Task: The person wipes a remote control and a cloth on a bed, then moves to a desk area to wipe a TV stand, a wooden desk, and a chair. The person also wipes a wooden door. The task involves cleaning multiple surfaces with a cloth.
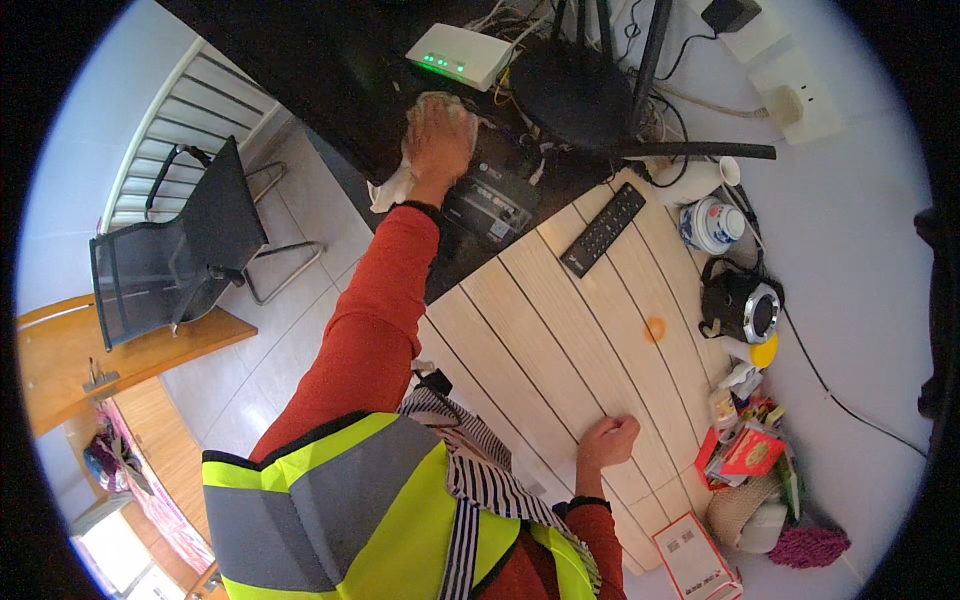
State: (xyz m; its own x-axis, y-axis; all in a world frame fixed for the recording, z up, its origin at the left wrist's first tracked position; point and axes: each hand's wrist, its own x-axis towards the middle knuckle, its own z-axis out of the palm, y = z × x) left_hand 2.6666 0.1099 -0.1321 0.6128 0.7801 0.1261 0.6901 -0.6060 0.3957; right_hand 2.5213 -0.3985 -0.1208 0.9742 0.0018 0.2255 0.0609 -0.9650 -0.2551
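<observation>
My left hand [441,142], at the end of a red sleeve, reaches far forward and presses on a white cloth [391,190], which is bunched beneath it and trails toward the black surface's near edge. Just right of that wrist lies a black set-top box [491,201] with printed labels. A white modem [461,56] with green lights sits beyond the fingers. My right hand [609,441] rests low over the slatted pale wooden tabletop [525,322], its fingers curled in and nothing visible in them. A black remote control [603,229] lies on the slats between the two hands.
A black router [574,94] with long antennas and tangled cables stands at the back. Along the wall are blue-and-white porcelain cups [711,225], a black strapped device [742,304], a red box of packets [746,454] and a carton [696,555]. A mesh chair [187,240] stands left.
</observation>
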